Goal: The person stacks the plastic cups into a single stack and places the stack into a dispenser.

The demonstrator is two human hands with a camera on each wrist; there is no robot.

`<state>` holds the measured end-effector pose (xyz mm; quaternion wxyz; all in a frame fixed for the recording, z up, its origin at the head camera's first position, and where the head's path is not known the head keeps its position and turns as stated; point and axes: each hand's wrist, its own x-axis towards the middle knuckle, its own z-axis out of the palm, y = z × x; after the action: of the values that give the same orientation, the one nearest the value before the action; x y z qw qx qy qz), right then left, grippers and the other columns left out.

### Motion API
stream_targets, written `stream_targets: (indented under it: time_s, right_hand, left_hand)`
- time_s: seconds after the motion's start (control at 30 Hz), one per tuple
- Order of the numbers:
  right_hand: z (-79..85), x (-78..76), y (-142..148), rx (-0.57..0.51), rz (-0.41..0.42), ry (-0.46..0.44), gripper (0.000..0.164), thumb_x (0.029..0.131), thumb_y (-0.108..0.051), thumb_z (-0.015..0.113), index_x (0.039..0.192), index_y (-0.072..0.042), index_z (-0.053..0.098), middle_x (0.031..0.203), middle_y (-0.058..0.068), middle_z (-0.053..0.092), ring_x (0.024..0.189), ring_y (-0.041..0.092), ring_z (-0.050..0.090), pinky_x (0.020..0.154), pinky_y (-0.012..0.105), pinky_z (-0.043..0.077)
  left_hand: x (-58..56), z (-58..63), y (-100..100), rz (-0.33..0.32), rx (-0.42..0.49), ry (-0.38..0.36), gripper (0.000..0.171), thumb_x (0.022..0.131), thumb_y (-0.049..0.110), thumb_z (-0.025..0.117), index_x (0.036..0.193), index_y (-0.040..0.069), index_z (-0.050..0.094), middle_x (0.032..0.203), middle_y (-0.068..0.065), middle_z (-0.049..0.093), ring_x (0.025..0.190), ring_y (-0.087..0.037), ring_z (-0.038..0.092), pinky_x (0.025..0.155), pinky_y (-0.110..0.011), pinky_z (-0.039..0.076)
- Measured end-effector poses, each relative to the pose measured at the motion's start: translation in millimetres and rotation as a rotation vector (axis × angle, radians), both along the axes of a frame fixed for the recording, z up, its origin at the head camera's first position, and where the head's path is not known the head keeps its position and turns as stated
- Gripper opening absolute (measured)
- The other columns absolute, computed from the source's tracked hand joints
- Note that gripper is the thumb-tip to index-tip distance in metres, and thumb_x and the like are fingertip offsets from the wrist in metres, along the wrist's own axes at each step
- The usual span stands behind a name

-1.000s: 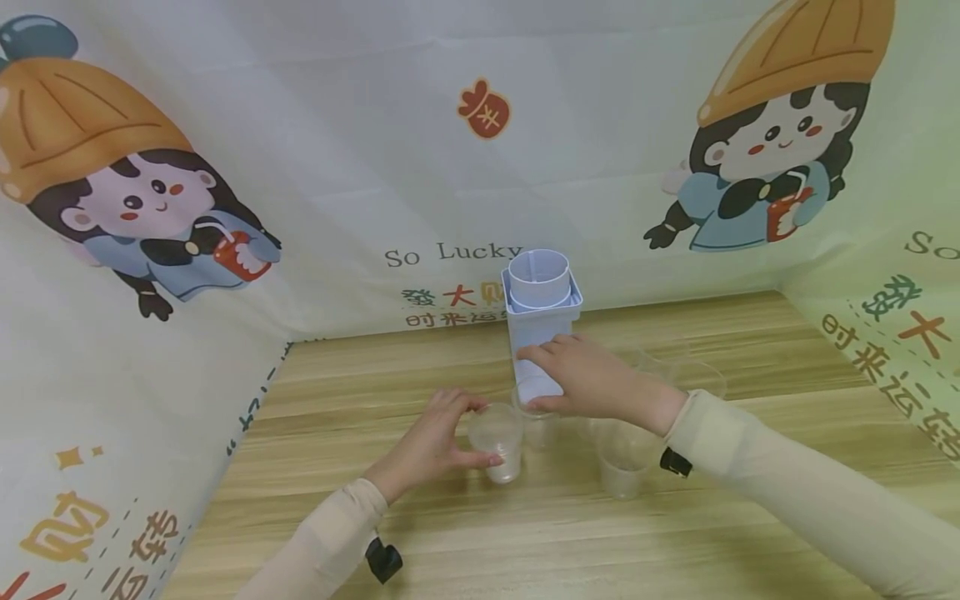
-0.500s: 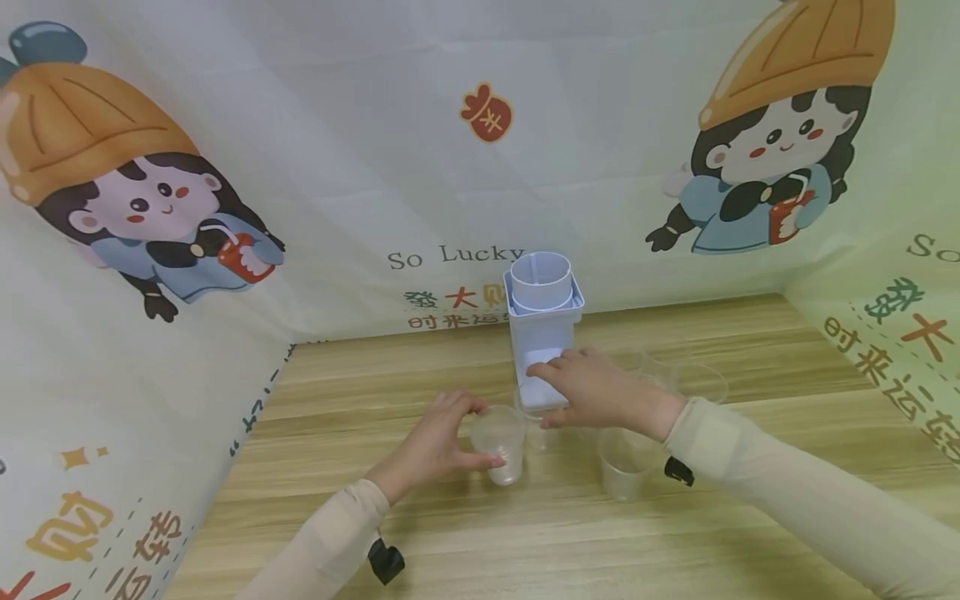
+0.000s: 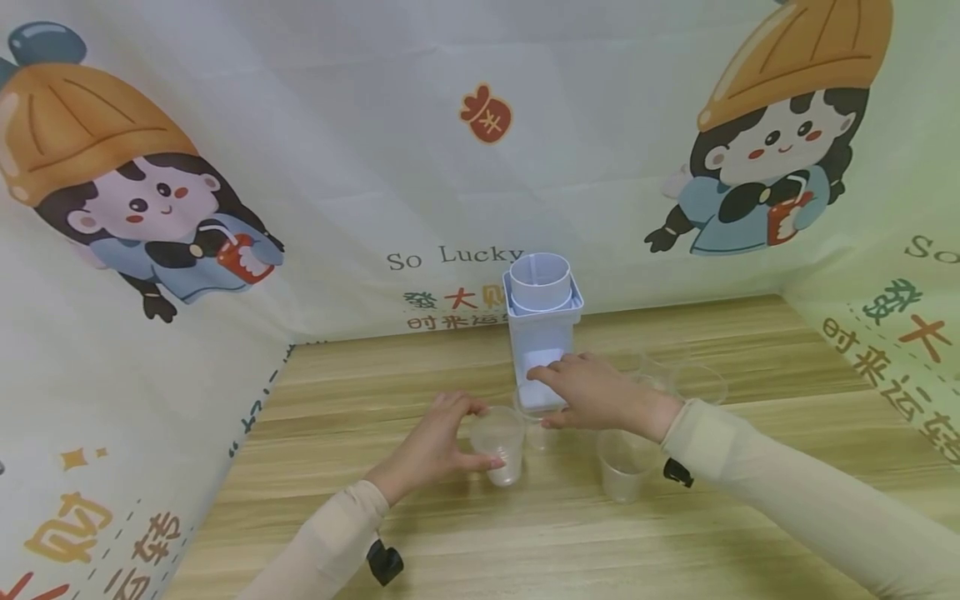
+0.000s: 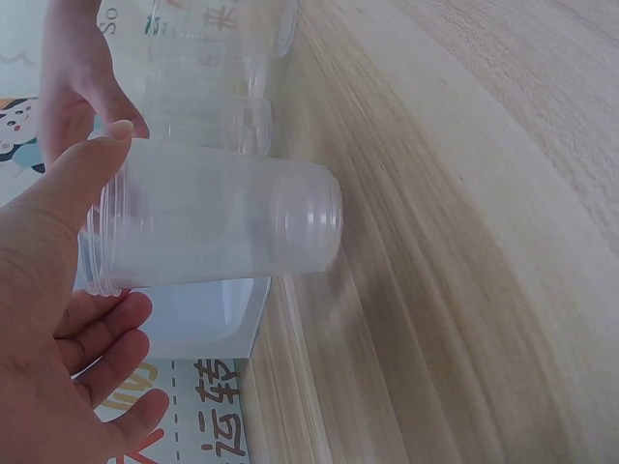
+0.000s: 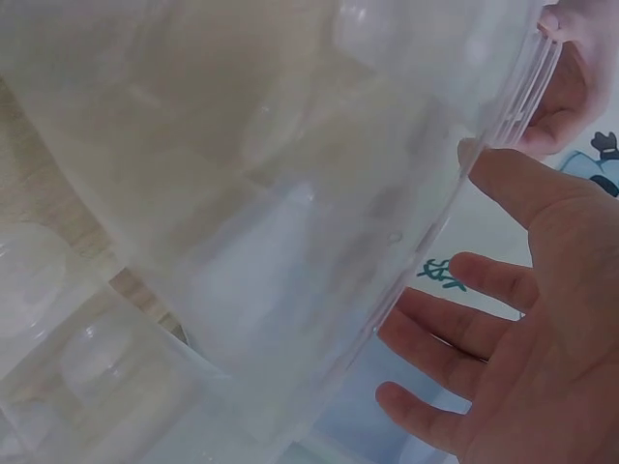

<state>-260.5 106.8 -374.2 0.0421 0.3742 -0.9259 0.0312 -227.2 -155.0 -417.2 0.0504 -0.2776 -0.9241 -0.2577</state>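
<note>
In the head view my left hand (image 3: 435, 446) holds a clear plastic cup (image 3: 504, 454) upright near the rim. Several close-set rims show on that cup (image 4: 213, 217) in the left wrist view, with the thumb on one side and fingers on the other. My right hand (image 3: 600, 392) has thumb and fingers spread across the rim of another clear plastic cup (image 3: 542, 433), just right of the first. That cup (image 5: 261, 242) fills much of the right wrist view, and its lower contact with the table is hard to make out. Behind it stands a pale lavender square plastic holder (image 3: 524, 342).
A round tube (image 3: 540, 283) sits in the holder's top. More clear plastic cups stand on the wood-grain table (image 3: 360, 375): one cup (image 3: 624, 471) in front of the right wrist, another cup (image 3: 701, 385) behind it. Printed cloth (image 3: 375, 167) encloses the back and sides.
My right hand has shifted slightly right and toward me, mostly in the first half second. The left hand and its cup have stayed nearly still.
</note>
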Motion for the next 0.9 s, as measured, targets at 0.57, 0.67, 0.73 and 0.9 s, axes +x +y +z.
stream_targets:
  time_s: [0.57,0.67,0.73,0.9]
  right_hand:
    - [-5.6,-2.2,-0.3,-0.021,0.023,0.0,0.06,0.087,-0.038,0.073,0.136,-0.009,0.053,0.122,0.015,0.069,0.108,0.031,0.064,0.092,0.05,0.053]
    - [-6.2,-3.4,-0.3,-0.028,0.028,-0.006,0.059,0.088,-0.036,0.074,0.136,-0.008,0.052,0.122,0.016,0.068,0.108,0.032,0.065,0.091,0.049,0.054]
    - [-6.5,-3.8,-0.2,-0.032,0.027,-0.015,0.059,0.088,-0.035,0.074,0.136,-0.008,0.052,0.123,0.017,0.068,0.108,0.033,0.064,0.092,0.05,0.054]
    - [-7.9,-4.2,0.2,-0.043,0.026,-0.03,0.058,0.088,-0.033,0.074,0.136,-0.009,0.052,0.124,0.016,0.067,0.109,0.034,0.064,0.092,0.05,0.054]
  left_hand:
    - [-0.7,-1.0,-0.7,-0.004,-0.001,-0.012,0.066,0.069,0.041,0.089,0.119,0.007,0.061,0.117,-0.003,0.063,0.113,-0.022,0.052,0.098,-0.042,0.051]
    - [-0.3,-0.3,-0.2,-0.006,0.005,-0.008,0.066,0.069,0.04,0.089,0.119,0.007,0.061,0.117,-0.004,0.063,0.113,-0.022,0.052,0.098,-0.043,0.05]
    - [-0.1,0.1,0.0,-0.006,0.005,-0.008,0.066,0.069,0.039,0.089,0.119,0.007,0.061,0.117,-0.004,0.063,0.113,-0.022,0.052,0.098,-0.042,0.05]
    - [0.0,0.5,0.4,-0.007,0.001,-0.006,0.066,0.069,0.04,0.089,0.118,0.007,0.061,0.117,-0.004,0.063,0.113,-0.021,0.052,0.097,-0.042,0.051]
